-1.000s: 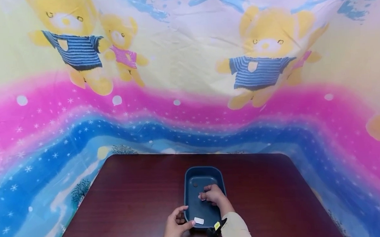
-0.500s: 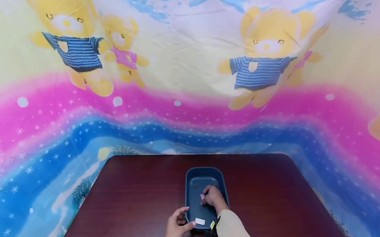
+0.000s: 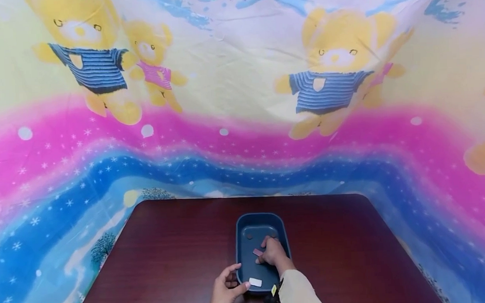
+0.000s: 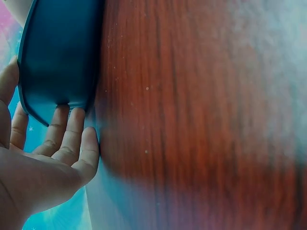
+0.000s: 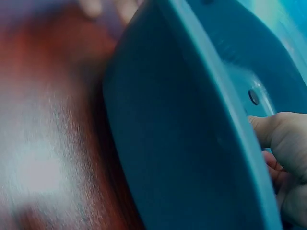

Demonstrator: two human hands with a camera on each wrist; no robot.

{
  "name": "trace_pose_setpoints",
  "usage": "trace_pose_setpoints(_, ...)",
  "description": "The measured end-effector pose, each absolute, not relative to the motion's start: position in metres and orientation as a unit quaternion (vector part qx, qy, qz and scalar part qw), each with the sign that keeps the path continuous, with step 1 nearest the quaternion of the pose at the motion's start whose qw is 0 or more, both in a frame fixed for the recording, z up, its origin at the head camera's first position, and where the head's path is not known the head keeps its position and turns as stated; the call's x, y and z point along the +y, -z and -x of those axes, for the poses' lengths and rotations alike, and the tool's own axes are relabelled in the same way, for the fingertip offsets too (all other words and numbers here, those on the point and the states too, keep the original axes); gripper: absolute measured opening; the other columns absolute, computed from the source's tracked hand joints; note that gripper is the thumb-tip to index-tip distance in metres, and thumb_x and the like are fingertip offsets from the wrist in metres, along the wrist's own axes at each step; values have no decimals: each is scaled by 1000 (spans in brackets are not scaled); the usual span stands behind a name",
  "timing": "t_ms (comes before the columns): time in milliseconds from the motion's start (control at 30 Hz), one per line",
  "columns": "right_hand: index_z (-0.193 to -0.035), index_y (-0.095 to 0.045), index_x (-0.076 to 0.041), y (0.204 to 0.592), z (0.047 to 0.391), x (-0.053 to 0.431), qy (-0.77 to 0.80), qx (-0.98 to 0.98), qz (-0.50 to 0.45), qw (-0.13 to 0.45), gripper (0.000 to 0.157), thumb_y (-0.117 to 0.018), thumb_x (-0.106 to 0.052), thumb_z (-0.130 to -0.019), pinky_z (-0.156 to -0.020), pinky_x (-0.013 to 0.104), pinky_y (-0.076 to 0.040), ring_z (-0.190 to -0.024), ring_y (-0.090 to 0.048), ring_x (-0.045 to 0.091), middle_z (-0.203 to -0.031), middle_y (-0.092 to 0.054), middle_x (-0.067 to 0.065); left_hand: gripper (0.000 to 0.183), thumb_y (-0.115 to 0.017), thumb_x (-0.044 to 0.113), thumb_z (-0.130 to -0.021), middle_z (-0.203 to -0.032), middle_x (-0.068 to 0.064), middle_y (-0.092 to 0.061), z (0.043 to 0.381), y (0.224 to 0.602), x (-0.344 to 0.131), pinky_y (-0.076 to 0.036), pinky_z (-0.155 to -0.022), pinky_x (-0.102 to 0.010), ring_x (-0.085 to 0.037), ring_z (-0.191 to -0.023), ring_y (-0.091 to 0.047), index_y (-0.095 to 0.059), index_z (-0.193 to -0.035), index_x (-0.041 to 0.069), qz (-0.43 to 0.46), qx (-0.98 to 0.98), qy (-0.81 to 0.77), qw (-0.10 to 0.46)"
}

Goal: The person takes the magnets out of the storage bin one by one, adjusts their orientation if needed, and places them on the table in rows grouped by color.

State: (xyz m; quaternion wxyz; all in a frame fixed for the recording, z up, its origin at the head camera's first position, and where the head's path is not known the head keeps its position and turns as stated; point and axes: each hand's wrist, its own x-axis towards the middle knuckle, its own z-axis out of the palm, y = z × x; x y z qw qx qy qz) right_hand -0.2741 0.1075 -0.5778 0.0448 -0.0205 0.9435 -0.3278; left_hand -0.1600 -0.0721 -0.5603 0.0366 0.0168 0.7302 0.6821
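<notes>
Head: pink piece [image 3: 257, 252] inside the tray [image 3: 246, 271], at the right hand's [image 3: 273, 251] fingertips, thumb and finger slightly apart; whether pinched or merely touched, impossible to tell. Probably light, stiff, not fragile; best taken by its edges. White piece [image 3: 255, 282], oblong, at the near end. Left wrist: left hand [image 4: 48, 177] loosely spread, tips against smooth, curved wall; table [image 4: 192, 105] wood-grained. Right wrist: rounded rim, likely rigid plastic.
</notes>
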Motion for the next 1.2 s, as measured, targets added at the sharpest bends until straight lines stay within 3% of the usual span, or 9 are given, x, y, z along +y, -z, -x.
trace_pose_setpoints(200, -64, -54, -10, 572, 272, 108, 299, 951, 51, 54, 32, -82, -19, -51, -51, 28, -38, -58, -43, 14, -62, -46, 0, 55, -73, 13, -67, -89, -20, -55, 161, 566, -72, -44, -56, -30, -22, -68, -52, -51, -115, 3, -13, 722, -690, 44)
trace_pose_setpoints(433, -52, -55, -13, 572, 271, 110, 295, 949, 75, 84, 25, -78, -20, -58, -49, 28, -37, -62, -41, 15, -70, -45, 3, 54, -72, 11, -69, -90, -22, -54, 157, 560, -72, -45, -59, -32, -25, -72, -53, -50, -117, 1, -16, 722, -690, 47)
trace_pose_setpoints(600, -44, -52, -14, 574, 273, 113, 311, 942, 94, 83, 27, -74, -16, -58, -43, 26, -36, -50, -42, 12, -52, -47, -3, 52, -71, 11, -69, -91, -22, -53, 156, 558, -71, -45, -60, -31, -26, -73, -52, -51, -116, 3, -17, 723, -689, 44)
trace_pose_setpoints(733, -47, -53, -13, 574, 274, 114, 339, 933, 95, 67, 22, -73, -11, -57, -41, 25, -35, -45, -42, 10, -45, -46, -7, 53, -71, 10, -69, -90, -23, -53, 158, 558, -70, -45, -59, -30, -26, -72, -53, -50, -117, 2, -26, 719, -693, 40)
trace_pose_setpoints(967, -70, -55, -9, 574, 273, 115, 411, 906, 88, 50, 20, -74, -10, -62, -50, 27, -40, -57, -46, 13, -65, -50, -1, 56, -72, 13, -69, -91, -21, -54, 163, 572, -72, -46, -58, -31, -25, -72, -54, -48, -119, 2, -24, 720, -692, 47)
trace_pose_setpoints(1200, -77, -56, -10, 559, 271, 119, 489, 867, 94, 26, 18, -71, -12, -68, -50, 29, -42, -58, -49, 15, -70, -53, 2, 54, -71, 10, -69, -89, -22, -54, 162, 570, -71, -46, -57, -30, -25, -71, -54, -49, -118, 1, -25, 715, -697, 42)
